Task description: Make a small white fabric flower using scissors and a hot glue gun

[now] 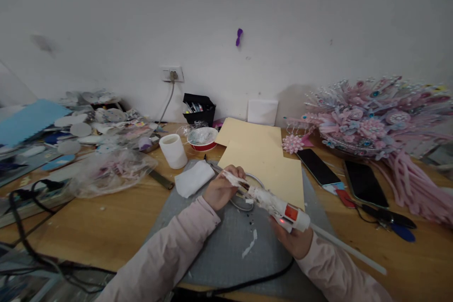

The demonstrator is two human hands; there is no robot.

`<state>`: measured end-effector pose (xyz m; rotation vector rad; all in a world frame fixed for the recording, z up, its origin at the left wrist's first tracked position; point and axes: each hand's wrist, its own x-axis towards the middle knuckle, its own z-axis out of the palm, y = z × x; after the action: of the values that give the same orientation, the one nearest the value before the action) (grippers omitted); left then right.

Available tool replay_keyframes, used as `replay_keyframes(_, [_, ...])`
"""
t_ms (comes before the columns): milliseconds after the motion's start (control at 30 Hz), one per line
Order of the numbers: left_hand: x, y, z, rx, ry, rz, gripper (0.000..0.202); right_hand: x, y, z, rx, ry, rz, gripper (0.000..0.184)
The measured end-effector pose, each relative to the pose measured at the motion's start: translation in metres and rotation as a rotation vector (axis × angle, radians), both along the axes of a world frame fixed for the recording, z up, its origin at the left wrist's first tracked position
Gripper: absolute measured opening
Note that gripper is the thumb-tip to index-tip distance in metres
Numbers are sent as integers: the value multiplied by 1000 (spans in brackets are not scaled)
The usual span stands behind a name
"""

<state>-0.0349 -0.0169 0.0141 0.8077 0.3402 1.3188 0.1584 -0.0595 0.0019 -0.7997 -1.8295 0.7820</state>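
My right hand (295, 241) is closed around a white hot glue gun (272, 203), its nozzle pointing to the left. A red light glows on the gun, and a long pale glue stick (350, 247) sticks out of its back. My left hand (220, 192) is pinched on a crumpled white piece (231, 178), perhaps tissue, right at the nozzle. Whether it touches the tip I cannot tell. Behind and below the gun curves a silver-grey hoop (260, 180), partly hidden. Under both hands lies a grey mat (212, 259) with dark crumbs and a white strip.
Cream card sheets (251, 139) lie ahead, with folded white tissue (194, 178) to their left. A white roll (173, 151), a red-rimmed bowl (202, 146) and a black pen box (199, 115) stand behind. Phones (318, 166) and a pink beaded arrangement (368, 122) are right; a plastic bag (113, 172) is left.
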Motion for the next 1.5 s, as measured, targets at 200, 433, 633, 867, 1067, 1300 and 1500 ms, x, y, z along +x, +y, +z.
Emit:
replay_keyframes(200, [-1, 1, -2, 23, -23, -15, 20, 1, 2, -2, 216, -110, -86, 10])
replay_keyframes(433, [-2, 1, -4, 30, -63, -39, 19, 0, 0, -6, 282, -164, -135, 17])
replay_keyframes(633, [-1, 0, -2, 35, -91, -42, 17, 0, 0, -5, 283, -192, -148, 15])
replay_keyframes(867, [0, -1, 0, 3, -113, -43, 17, -2, -1, -3, 313, -214, -183, 21])
replay_keyframes(1067, [-1, -1, -1, -1, -135, -60, 18, -2, 1, 3, 391, -243, -171, 21])
replay_keyframes(1300, [-1, -2, 0, -9, -160, -57, 18, -2, 0, -7, 273, -209, -174, 22])
replay_keyframes(1500, [-1, -2, 2, -24, -153, -38, 18, -2, 0, -4, 204, -210, -127, 22])
